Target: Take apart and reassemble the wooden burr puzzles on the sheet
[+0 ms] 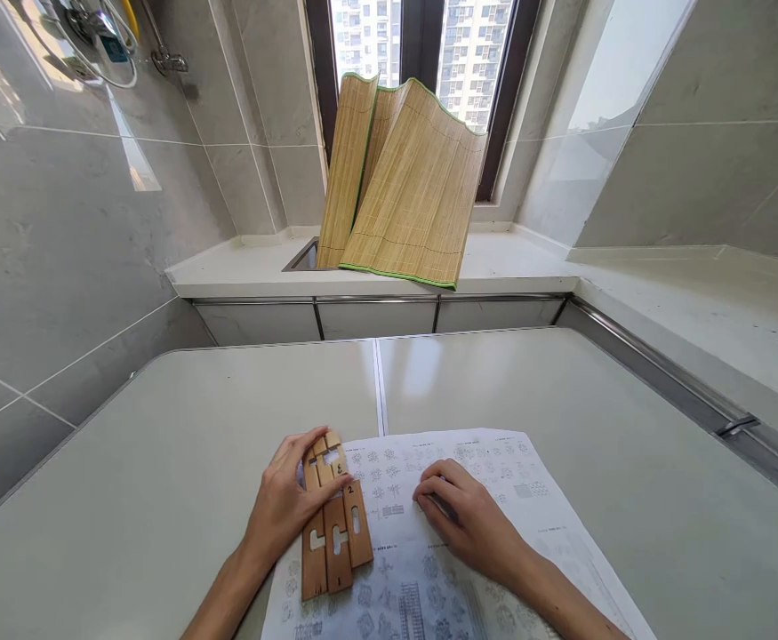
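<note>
Several notched wooden puzzle pieces (337,533) lie side by side on a large printed sheet (495,524). They have cut-out slots, and some bear numbers such as 1, 2 and 3. The far ones are lighter in colour than the near ones. My left hand (290,489) grips this group, its thumb across the top and its fingers along the left and far edges. Over the middle of the sheet, my right hand (461,511) rests with curled fingers drawn together; no object shows in it. Small puzzle diagrams and text cover the paper.
A glossy pale table (215,427) with a centre seam (380,387) spreads beneath the sheet. Beyond it, a folded bamboo mat (415,187) leans before the window, on a white ledge (522,262). A metal rail (661,373) runs along the right side.
</note>
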The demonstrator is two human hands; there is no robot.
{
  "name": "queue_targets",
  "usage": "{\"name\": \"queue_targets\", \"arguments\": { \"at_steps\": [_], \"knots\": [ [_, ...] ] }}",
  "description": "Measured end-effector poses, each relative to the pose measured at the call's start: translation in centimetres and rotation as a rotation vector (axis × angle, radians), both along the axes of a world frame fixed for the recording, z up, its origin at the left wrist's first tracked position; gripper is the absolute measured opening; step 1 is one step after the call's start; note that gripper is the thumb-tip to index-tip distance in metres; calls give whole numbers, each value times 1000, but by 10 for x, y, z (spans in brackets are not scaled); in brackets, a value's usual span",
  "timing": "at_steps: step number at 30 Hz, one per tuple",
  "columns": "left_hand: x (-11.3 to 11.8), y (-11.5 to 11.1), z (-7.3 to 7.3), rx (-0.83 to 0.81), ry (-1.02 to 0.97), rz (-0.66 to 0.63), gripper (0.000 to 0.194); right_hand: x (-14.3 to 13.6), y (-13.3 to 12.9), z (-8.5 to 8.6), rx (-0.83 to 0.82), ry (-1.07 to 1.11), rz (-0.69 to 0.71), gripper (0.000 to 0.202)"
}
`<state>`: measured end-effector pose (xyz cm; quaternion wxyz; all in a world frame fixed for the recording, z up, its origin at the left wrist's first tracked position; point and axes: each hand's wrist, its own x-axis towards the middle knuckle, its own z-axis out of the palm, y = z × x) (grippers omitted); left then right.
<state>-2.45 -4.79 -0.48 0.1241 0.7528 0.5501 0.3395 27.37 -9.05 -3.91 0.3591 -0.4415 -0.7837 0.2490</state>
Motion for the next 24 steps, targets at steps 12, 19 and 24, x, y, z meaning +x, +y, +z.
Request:
{"name": "queue_targets", "arguments": {
  "at_steps": [12, 19, 24],
  "knots": [
    [76, -61, -18, -75, 70, -621, 99, 0, 3, -3, -31, 78, -22, 15],
    [77, -58, -16, -111, 117, -532, 99, 1, 1, 2, -40, 72, -26, 15],
    [72, -50, -7, -74, 143, -508, 72, 1, 2, 1, -38, 64, -26, 16]
  ]
}}
